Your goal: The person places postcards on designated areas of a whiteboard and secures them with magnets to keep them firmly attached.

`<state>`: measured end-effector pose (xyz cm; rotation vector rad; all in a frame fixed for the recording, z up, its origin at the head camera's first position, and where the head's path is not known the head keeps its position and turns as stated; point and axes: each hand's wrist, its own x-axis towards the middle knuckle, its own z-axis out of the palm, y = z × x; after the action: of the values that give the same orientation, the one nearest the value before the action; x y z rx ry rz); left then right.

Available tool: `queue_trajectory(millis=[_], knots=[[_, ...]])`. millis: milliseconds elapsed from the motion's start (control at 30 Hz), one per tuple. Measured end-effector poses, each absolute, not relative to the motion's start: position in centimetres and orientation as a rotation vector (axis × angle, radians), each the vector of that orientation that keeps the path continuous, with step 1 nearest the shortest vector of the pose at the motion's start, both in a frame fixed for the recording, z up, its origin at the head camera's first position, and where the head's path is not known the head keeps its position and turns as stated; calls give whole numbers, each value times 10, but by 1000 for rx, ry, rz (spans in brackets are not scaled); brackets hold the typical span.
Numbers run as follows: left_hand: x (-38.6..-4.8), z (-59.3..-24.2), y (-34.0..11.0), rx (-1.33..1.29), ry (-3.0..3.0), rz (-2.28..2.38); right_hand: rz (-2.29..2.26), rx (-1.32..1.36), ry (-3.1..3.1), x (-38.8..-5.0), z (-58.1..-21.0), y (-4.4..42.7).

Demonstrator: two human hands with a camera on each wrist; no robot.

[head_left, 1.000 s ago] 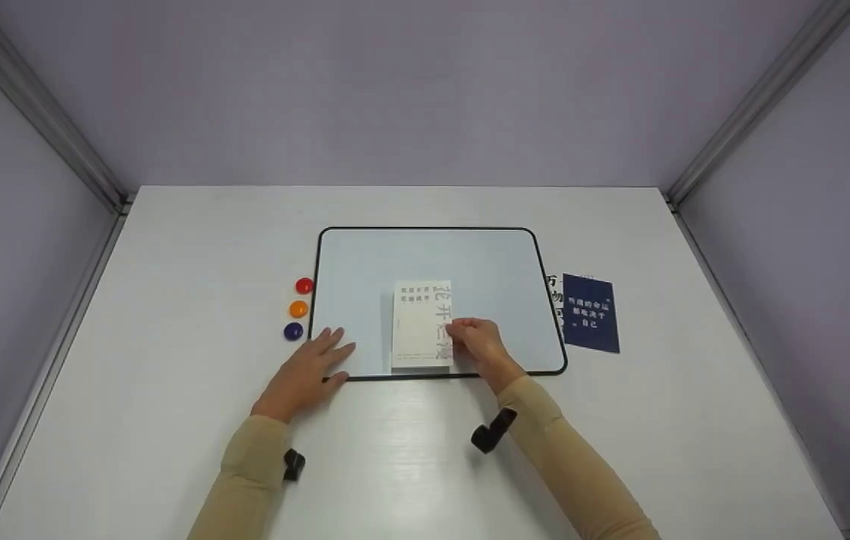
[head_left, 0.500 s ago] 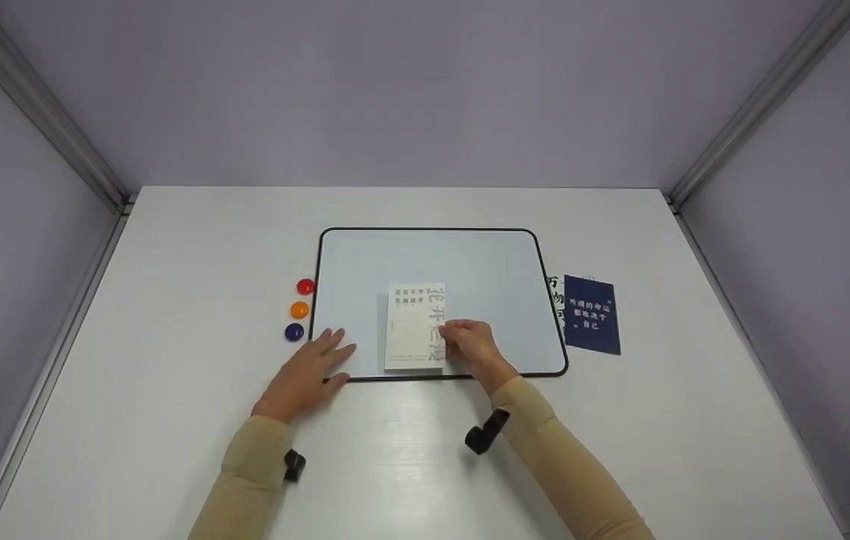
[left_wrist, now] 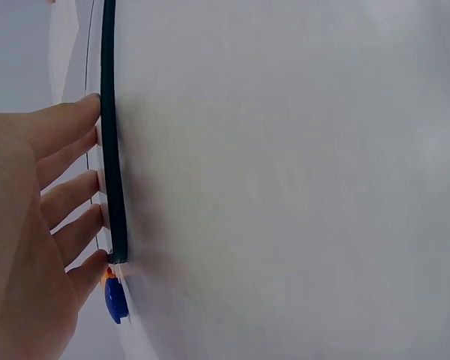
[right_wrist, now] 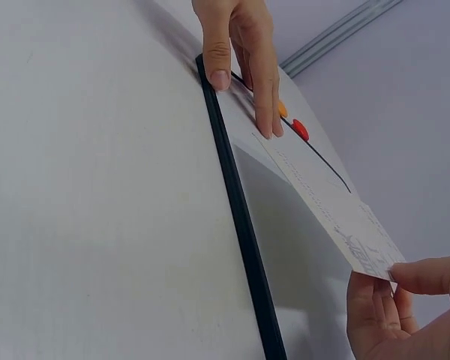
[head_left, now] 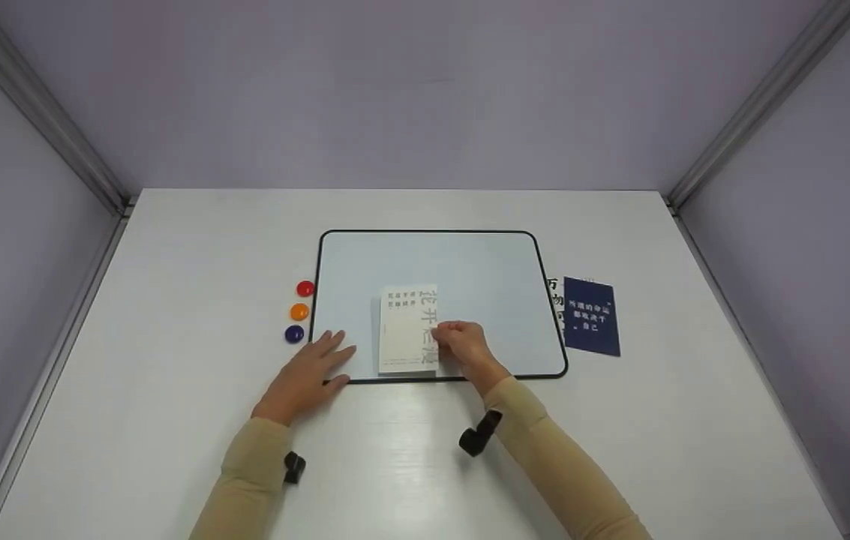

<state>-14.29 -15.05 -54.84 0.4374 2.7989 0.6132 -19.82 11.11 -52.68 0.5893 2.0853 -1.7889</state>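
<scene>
A white card with grey Chinese print [head_left: 406,330] is held just above the whiteboard [head_left: 485,285], its shadow falling on the board in the right wrist view. My right hand [head_left: 466,349] pinches the card's right edge, thumb on top and fingers beneath, as the right wrist view shows at the card's corner [right_wrist: 371,259]. At the board's near left corner my left hand [head_left: 304,379] rests with fingers spread. In the left wrist view those fingers [left_wrist: 75,202] touch the black frame [left_wrist: 112,150].
Left of the board lie a red magnet [head_left: 305,289], an orange magnet [head_left: 299,312] and a blue magnet [head_left: 294,334], all round. On the right side are a dark blue card [head_left: 591,315] and a white printed card [head_left: 556,300] partly covered. Walls surround the table [head_left: 192,300].
My right hand has carried the white card a short way left across the board. The left hand has stayed on the corner.
</scene>
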Motion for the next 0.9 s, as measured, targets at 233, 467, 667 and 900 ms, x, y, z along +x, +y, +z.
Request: queue_trajectory(millis=[233, 467, 667, 900], knots=[[-143, -549, -151, 432, 2803, 614, -1758, 602, 2080, -198, -528, 106], [-143, -548, -150, 441, 2801, 606, -1759, 630, 2057, -198, -528, 101], [-143, -548, -150, 442, 2808, 600, -1765, 629, 2046, -199, -527, 96], [-144, -547, -150, 443, 2802, 620, -1741, 611, 2095, -200, -527, 91]])
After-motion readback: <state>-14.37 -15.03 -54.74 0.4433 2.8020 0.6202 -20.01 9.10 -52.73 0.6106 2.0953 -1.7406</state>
